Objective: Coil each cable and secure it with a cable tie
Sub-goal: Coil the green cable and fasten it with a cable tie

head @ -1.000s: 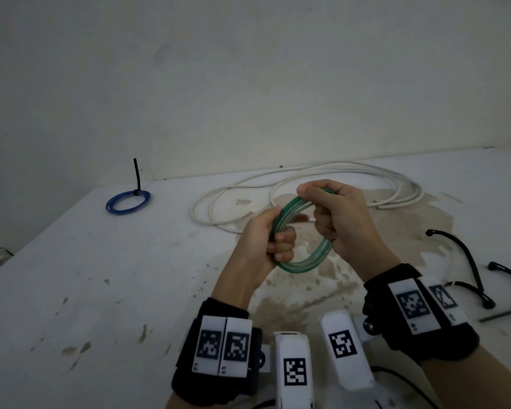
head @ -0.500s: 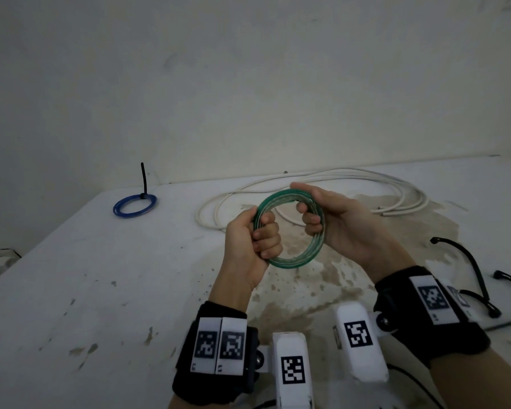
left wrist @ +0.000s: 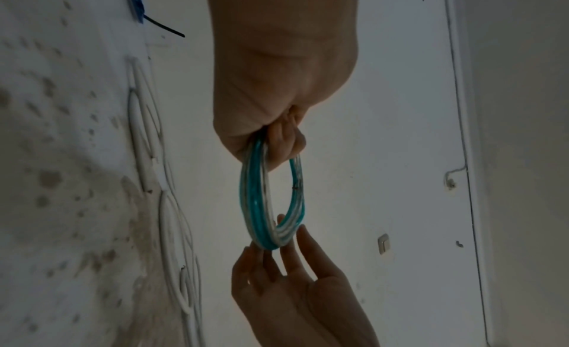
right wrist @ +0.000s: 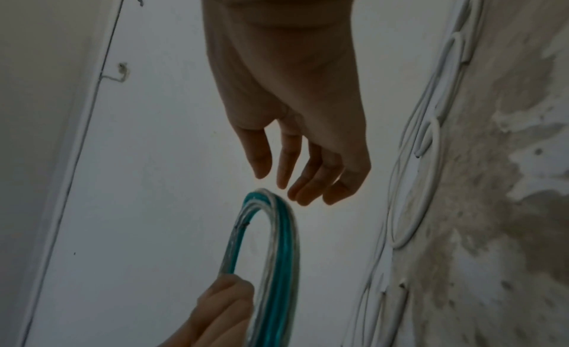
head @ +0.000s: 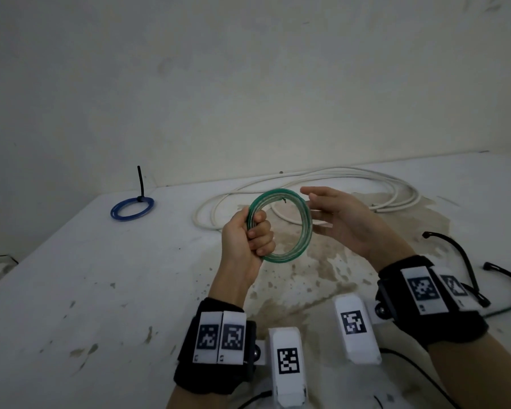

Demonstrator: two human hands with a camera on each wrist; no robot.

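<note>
1. The left hand (head: 244,237) curls its fingers around the round coil of green and clear cable (head: 281,225), holding it above the stained white table (head: 101,290).
2. The right hand (head: 345,222) hangs beside the coil's far edge, fingers straight and slightly spread, gripping nothing.
3. A loose white cable (head: 337,184) lies behind.

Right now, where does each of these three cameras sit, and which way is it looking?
Head: worn on the head, looking forward and down at the table; both forearms, the wristbands, the left hand and the right hand show.
Left wrist: on the left wrist, looking along that hand, which grips the green coil; the right hand's fingers are opposite.
Right wrist: on the right wrist, looking along its straight fingers towards the coil.
Shared: all three show the coil and the white cable on the table.
</note>
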